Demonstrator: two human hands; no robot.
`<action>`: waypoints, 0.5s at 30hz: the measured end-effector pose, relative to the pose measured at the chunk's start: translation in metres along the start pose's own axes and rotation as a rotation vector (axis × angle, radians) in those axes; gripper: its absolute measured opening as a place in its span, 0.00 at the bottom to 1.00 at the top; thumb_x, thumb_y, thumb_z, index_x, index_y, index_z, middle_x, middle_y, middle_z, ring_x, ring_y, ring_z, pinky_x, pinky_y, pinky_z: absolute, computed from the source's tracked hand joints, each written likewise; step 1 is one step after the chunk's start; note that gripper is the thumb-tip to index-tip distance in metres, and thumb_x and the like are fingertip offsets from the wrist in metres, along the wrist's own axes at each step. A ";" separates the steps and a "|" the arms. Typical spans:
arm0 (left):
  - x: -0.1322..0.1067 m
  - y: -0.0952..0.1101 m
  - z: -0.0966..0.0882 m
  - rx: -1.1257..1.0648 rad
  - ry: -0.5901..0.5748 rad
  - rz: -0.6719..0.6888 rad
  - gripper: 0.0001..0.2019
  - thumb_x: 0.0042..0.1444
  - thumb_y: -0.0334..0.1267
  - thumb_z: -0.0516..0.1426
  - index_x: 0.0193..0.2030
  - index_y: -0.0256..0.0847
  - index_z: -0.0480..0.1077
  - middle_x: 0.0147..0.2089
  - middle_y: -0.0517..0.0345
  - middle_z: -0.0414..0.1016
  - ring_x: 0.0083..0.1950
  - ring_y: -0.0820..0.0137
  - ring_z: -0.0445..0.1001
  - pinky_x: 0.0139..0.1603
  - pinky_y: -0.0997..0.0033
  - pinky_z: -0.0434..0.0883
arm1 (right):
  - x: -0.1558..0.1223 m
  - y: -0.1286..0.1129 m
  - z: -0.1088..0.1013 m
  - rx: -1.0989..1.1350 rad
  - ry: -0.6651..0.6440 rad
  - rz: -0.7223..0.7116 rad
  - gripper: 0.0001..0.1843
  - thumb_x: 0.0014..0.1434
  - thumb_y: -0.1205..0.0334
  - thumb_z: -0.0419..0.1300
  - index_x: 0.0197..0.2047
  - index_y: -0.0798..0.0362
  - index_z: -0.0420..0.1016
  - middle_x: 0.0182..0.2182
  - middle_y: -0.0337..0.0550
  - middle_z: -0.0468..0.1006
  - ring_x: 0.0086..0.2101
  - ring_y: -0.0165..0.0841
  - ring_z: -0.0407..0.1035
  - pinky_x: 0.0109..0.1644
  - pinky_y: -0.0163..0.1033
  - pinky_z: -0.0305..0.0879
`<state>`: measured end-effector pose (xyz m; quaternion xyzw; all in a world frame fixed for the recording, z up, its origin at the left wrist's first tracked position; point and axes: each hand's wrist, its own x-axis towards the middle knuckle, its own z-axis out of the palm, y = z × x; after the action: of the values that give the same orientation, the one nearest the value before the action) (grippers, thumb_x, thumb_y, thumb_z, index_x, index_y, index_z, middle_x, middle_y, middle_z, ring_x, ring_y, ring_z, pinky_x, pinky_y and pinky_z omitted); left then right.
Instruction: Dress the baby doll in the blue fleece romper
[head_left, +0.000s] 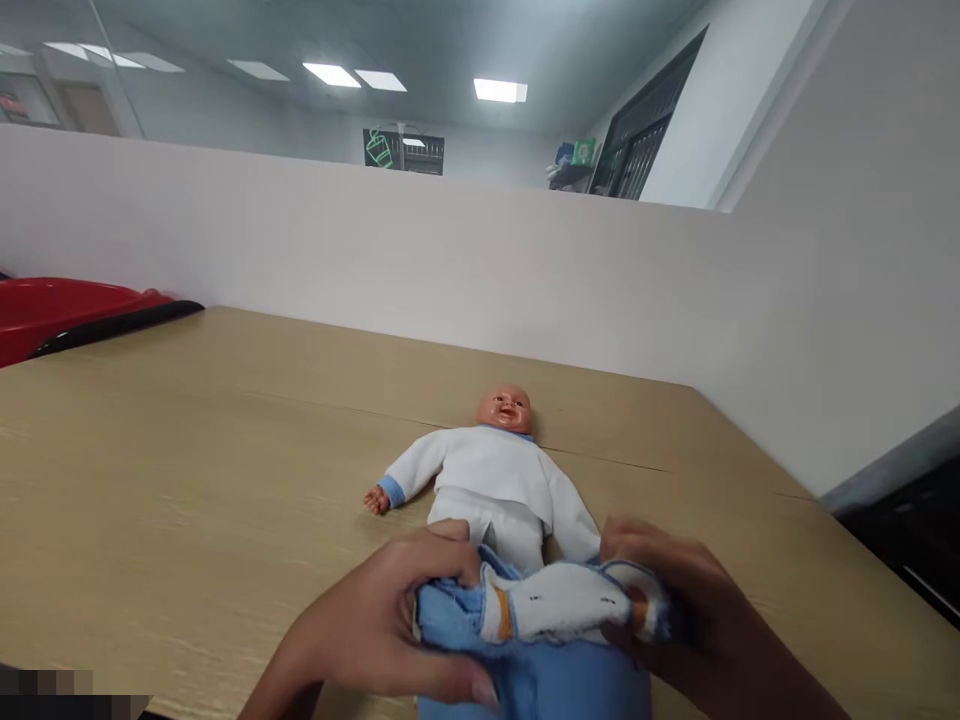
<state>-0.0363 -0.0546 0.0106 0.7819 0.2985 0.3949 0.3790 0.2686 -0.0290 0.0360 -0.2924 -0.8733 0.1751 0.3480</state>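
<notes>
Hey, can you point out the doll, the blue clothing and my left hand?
Doll (491, 465): head view, on the white top over its chest.
Blue clothing (551, 672): head view, on the blue fabric below the white band.
Left hand (375, 612): head view, between wrist and knuckles.

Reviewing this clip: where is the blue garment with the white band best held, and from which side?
Probably at both ends of the white band, the left hand coming from the left, the right hand from the right: the band runs crosswise, and the blue garment bunches into pinchable folds there.
</notes>
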 end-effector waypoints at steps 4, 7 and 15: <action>-0.001 0.004 -0.008 0.028 0.045 0.052 0.14 0.66 0.48 0.66 0.38 0.44 0.68 0.50 0.56 0.73 0.55 0.61 0.68 0.59 0.65 0.63 | 0.014 -0.005 -0.007 -0.051 -0.074 -0.168 0.10 0.64 0.62 0.69 0.39 0.48 0.71 0.44 0.45 0.80 0.47 0.41 0.75 0.56 0.45 0.71; -0.003 0.001 -0.004 -0.056 0.093 0.030 0.07 0.70 0.42 0.63 0.43 0.46 0.68 0.53 0.57 0.72 0.55 0.63 0.69 0.58 0.67 0.64 | 0.009 -0.011 -0.008 0.025 -0.074 -0.122 0.16 0.63 0.64 0.70 0.49 0.44 0.70 0.51 0.43 0.80 0.53 0.41 0.74 0.63 0.47 0.68; 0.014 0.010 0.010 0.005 0.130 -0.045 0.09 0.69 0.44 0.61 0.39 0.44 0.72 0.38 0.63 0.74 0.40 0.68 0.70 0.45 0.72 0.66 | 0.018 -0.034 0.016 0.358 -0.390 0.257 0.21 0.55 0.46 0.76 0.42 0.49 0.77 0.37 0.36 0.78 0.38 0.34 0.71 0.47 0.37 0.68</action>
<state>-0.0196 -0.0531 0.0205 0.7487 0.3407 0.4354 0.3658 0.2330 -0.0450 0.0511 -0.2951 -0.8348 0.4220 0.1947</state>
